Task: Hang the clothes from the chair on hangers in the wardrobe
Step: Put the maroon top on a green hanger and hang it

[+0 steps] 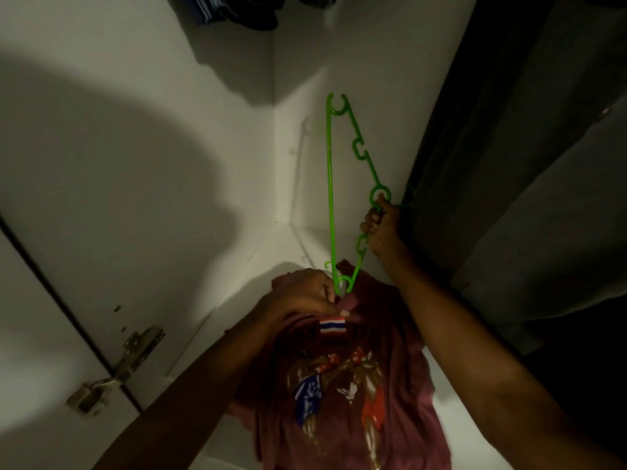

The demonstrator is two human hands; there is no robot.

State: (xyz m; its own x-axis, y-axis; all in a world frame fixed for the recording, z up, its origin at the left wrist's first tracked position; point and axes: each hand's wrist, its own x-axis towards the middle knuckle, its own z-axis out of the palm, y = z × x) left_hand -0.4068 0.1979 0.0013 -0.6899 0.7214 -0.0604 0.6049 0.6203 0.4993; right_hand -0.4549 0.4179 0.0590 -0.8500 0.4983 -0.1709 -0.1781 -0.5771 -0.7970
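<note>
A: Where's the shirt (pixel 342 395)?
B: Lying on the wardrobe floor (pixel 244 279), red, flag patch (pixel 332 326) and two boxers printed; no readable writing.
A: Hands?
B: Left hand (pixel 302 293) fingers pinch the collar; right hand (pixel 381 228) fingers curl round the green hanger (pixel 329 184), its tip at the collar.

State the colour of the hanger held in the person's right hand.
Bright green. The hanger shows best in the head view, against the white wardrobe wall.
</note>
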